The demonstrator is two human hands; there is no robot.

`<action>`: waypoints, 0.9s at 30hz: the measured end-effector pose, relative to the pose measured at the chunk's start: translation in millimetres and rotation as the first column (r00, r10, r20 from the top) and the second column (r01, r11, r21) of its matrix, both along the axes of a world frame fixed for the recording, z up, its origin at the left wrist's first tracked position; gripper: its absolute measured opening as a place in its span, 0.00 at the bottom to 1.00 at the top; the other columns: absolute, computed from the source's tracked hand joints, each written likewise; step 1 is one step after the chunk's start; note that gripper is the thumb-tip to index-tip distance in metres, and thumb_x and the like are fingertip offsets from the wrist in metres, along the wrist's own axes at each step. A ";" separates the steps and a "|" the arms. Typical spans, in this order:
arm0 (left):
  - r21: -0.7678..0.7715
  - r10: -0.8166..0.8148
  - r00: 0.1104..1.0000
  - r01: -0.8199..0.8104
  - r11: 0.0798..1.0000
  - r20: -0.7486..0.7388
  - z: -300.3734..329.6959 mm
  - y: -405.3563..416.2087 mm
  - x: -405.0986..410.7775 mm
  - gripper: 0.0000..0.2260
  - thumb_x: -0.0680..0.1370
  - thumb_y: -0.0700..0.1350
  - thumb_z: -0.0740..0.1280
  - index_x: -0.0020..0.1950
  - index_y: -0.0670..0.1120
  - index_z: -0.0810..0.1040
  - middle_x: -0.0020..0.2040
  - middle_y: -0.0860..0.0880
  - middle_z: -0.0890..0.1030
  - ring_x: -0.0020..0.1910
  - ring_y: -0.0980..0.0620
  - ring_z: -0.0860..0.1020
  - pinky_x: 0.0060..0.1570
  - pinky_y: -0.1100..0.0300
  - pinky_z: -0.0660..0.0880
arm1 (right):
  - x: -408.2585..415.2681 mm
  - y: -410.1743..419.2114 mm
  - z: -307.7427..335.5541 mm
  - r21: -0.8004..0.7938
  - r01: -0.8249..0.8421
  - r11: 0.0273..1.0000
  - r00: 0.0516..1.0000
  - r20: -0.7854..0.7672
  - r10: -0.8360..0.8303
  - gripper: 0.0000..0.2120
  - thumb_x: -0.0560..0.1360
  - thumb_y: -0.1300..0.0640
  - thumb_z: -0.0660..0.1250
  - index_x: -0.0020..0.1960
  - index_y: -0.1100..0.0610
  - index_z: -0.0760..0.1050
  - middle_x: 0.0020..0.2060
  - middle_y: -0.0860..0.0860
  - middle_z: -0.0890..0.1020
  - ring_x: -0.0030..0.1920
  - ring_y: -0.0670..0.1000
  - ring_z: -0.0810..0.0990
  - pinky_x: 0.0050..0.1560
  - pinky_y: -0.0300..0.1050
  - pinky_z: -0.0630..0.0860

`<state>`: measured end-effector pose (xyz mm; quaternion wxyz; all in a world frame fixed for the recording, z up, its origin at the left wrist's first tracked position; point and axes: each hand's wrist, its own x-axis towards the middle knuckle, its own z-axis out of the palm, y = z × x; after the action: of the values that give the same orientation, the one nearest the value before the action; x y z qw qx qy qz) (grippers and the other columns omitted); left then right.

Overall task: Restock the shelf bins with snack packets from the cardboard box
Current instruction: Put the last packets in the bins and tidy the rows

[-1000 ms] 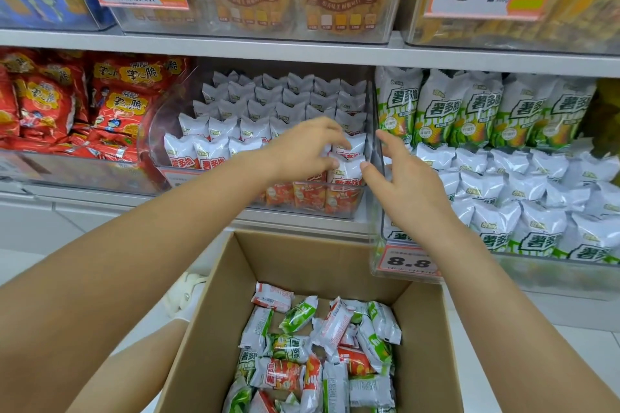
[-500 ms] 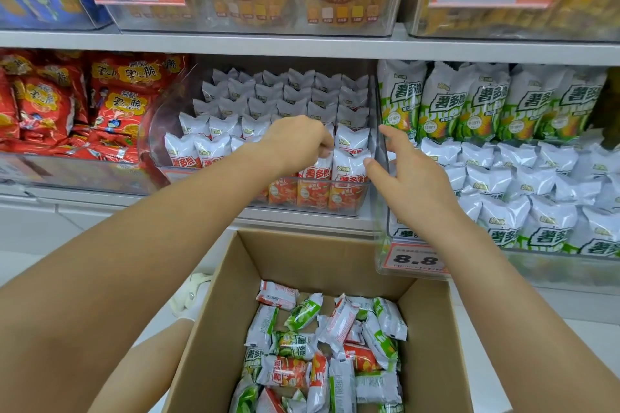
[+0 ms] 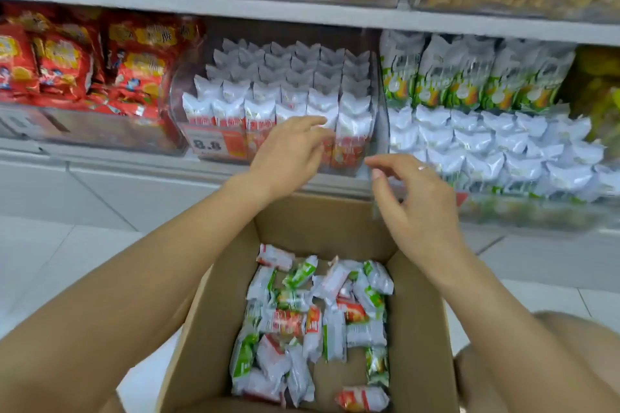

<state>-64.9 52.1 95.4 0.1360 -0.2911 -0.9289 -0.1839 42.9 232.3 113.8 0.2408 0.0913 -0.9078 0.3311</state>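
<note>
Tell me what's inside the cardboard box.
The cardboard box holds loose snack packets, red-and-white and green-and-white, with bare cardboard showing at its right. Anything beneath the pile is covered.

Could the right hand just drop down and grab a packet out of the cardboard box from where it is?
Probably yes. The right hand hovers with nothing in its grip over the far rim of the cardboard box, whose top is open, and the loose packets lie uncovered below.

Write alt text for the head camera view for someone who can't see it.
Two empty hands, left and right, hover between a cardboard box of red and green snack packets and a clear shelf bin filled with upright red packets.
</note>
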 end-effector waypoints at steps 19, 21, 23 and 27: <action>-0.513 0.419 0.369 0.210 0.832 0.830 -246.9 -73.5 144.1 0.14 0.79 0.47 0.59 0.63 0.45 0.75 0.61 0.46 0.76 0.56 0.48 0.76 0.51 0.56 0.75 | 57.8 4.6 -251.4 0.340 -0.574 0.745 0.209 0.940 -0.269 0.17 0.80 0.50 0.57 0.65 0.55 0.71 0.62 0.54 0.75 0.61 0.55 0.74 0.49 0.42 0.68; -0.525 0.431 0.367 0.213 0.824 0.825 -259.7 -70.9 142.9 0.15 0.80 0.48 0.59 0.65 0.46 0.73 0.61 0.46 0.76 0.57 0.48 0.76 0.53 0.56 0.75 | 52.1 8.5 -270.5 0.368 -0.516 0.774 0.222 0.930 -0.293 0.16 0.79 0.52 0.59 0.65 0.55 0.71 0.62 0.54 0.76 0.61 0.56 0.74 0.52 0.44 0.71; -0.541 0.444 0.387 0.194 0.818 0.809 -269.0 -66.7 142.3 0.15 0.81 0.48 0.58 0.66 0.47 0.72 0.62 0.46 0.75 0.59 0.47 0.75 0.54 0.55 0.74 | 45.8 13.2 -288.1 0.423 -0.506 0.752 0.268 0.906 -0.328 0.17 0.78 0.55 0.60 0.67 0.55 0.70 0.63 0.55 0.75 0.62 0.56 0.73 0.56 0.48 0.72; -0.570 0.466 0.411 0.177 0.802 0.783 -288.4 -63.2 143.8 0.12 0.80 0.49 0.58 0.61 0.47 0.74 0.60 0.46 0.75 0.59 0.47 0.74 0.54 0.54 0.74 | 39.4 22.5 -316.4 0.546 -0.600 0.585 0.425 0.837 -0.345 0.27 0.77 0.59 0.62 0.73 0.57 0.58 0.69 0.57 0.66 0.69 0.57 0.65 0.62 0.50 0.69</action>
<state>79.0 -11.1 -193.1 -0.4607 -0.0854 -0.8834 -0.0081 82.3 254.8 -202.6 -0.3776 0.0786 -0.9174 -0.0985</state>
